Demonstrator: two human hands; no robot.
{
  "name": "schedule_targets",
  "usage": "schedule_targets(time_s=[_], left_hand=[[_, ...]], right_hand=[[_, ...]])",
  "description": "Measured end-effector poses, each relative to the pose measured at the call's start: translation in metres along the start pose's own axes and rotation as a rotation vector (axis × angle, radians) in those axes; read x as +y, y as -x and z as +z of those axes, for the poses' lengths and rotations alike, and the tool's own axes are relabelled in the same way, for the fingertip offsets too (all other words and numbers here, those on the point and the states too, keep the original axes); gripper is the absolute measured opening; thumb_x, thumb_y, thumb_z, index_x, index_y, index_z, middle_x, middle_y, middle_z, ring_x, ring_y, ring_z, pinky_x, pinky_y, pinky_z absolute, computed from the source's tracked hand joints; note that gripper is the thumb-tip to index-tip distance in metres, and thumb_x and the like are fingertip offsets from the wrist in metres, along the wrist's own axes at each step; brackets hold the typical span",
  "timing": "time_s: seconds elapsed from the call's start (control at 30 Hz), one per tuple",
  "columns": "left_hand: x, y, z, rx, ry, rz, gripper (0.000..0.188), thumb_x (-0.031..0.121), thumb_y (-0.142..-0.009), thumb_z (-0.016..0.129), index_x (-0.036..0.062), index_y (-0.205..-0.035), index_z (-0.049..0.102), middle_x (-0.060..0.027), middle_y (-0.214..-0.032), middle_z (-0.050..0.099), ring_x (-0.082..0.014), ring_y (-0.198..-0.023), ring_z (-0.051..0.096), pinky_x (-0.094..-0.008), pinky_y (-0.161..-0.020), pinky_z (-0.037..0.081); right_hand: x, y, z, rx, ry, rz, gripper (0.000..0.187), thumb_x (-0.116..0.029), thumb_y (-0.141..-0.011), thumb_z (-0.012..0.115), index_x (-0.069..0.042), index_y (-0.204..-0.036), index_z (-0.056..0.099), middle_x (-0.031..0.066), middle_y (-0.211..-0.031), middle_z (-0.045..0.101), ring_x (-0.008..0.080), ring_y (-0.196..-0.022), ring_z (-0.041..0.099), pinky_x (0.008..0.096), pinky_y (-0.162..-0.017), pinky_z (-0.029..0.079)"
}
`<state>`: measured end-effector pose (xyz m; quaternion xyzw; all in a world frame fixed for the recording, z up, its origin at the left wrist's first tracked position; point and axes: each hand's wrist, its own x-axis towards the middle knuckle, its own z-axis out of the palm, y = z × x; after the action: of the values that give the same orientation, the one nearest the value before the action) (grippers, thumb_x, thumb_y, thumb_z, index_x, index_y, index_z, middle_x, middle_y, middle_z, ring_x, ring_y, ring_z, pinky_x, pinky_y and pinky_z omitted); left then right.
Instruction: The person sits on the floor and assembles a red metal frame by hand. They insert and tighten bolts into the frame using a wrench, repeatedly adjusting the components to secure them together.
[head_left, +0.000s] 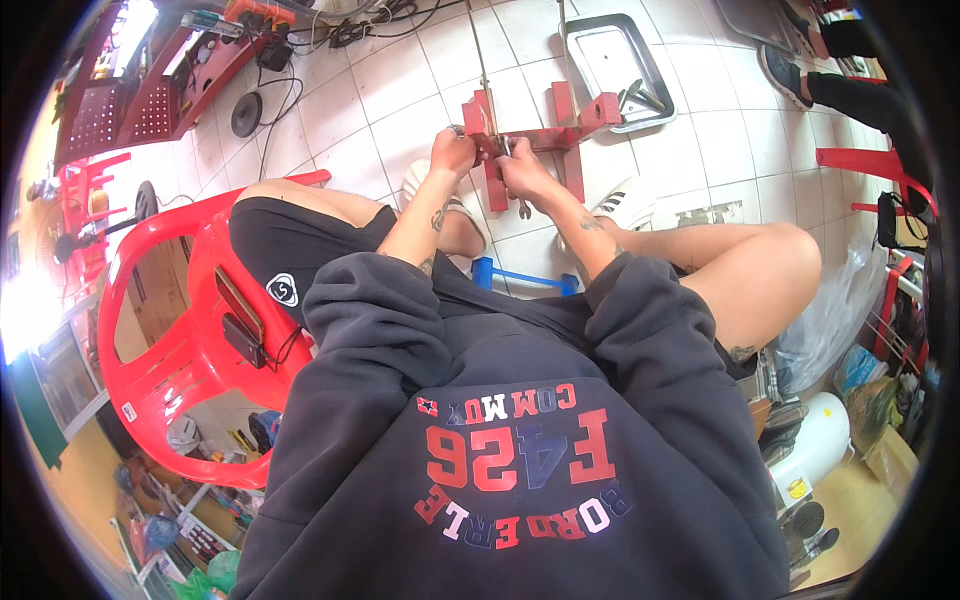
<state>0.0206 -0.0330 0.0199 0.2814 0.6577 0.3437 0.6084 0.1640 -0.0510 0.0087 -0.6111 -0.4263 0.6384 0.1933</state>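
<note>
White floor tiles (390, 100) spread underneath, with a red plastic chair (170, 365) on the left. Ahead, on the tiles, is a red metal frame (548, 136), and just beyond its right part lies a shallow tray (605, 60). Both hands are at the frame, near each other: the left hand (455, 152) has its fingers curled beside an upright, though what it pinches I cannot tell; the right hand (525, 172) grips a wrench (525, 210), one end poking out below

Two hands (455, 152), two white shoes (626, 206)
</note>
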Motion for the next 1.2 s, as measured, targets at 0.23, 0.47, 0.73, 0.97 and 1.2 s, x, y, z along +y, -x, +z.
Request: schedule_targets(time_s=[0.23, 0.47, 0.73, 0.97, 1.2], left_hand=[[-0.014, -0.008, -0.016, -0.158, 0.163, -0.175, 0.022, 0.010, -0.095, 0.045, -0.0012, -0.092, 0.063, -0.0045, -0.080, 0.060, -0.0130, -0.067, 0.057, -0.0256, -0.061, 0.049], [-0.021, -0.015, -0.018, -0.176, 0.127, -0.115, 0.027, 0.024, -0.100, 0.047, 0.0007, -0.090, 0.058, -0.0042, -0.077, 0.061, -0.0123, -0.062, 0.058, -0.0265, -0.056, 0.051], [-0.019, -0.014, -0.013, -0.112, 0.070, -0.120, 0.027, 0.005, -0.093, 0.039, 0.0031, -0.088, 0.066, -0.0058, -0.085, 0.066, -0.0106, -0.069, 0.056, -0.0244, -0.063, 0.047], [-0.014, -0.009, -0.016, -0.098, 0.086, -0.141, 0.023, 0.006, -0.090, 0.045, 0.0002, -0.088, 0.067, -0.0072, -0.084, 0.067, -0.0113, -0.070, 0.058, -0.0240, -0.062, 0.046], [-0.001, 0.003, -0.009, -0.002, 0.054, -0.132, 0.025, 0.002, -0.088, 0.044, -0.0022, -0.090, 0.069, -0.0082, -0.083, 0.068, -0.0127, -0.072, 0.061, -0.0235, -0.060, 0.047]], right_hand=[[0.003, -0.007, -0.012, -0.026, -0.321, 0.068, 0.022, -0.025, -0.100, 0.046, -0.007, -0.095, 0.057, 0.0006, -0.075, 0.051, 0.0074, -0.058, 0.043, 0.0253, -0.046, 0.036], [-0.005, -0.003, -0.015, -0.243, -0.314, 0.324, 0.035, -0.035, -0.098, 0.034, -0.009, -0.088, 0.054, -0.0041, -0.058, 0.037, 0.0081, -0.046, 0.028, 0.0250, -0.042, 0.025], [-0.019, -0.006, -0.003, 0.013, -0.708, 0.294, 0.031, -0.035, -0.094, 0.030, -0.016, -0.071, 0.036, -0.0048, -0.055, 0.028, 0.0082, -0.045, 0.024, 0.0259, -0.039, 0.019], [-0.026, -0.006, -0.019, -0.088, -0.782, 0.321, 0.029, -0.032, -0.094, 0.033, -0.016, -0.070, 0.037, -0.0076, -0.055, 0.027, 0.0066, -0.043, 0.023, 0.0236, -0.037, 0.014], [-0.032, -0.004, -0.027, -0.480, -0.551, 0.414, 0.029, -0.031, -0.094, 0.033, -0.015, -0.071, 0.041, -0.0073, -0.056, 0.025, 0.0063, -0.044, 0.023, 0.0230, -0.035, 0.015]])
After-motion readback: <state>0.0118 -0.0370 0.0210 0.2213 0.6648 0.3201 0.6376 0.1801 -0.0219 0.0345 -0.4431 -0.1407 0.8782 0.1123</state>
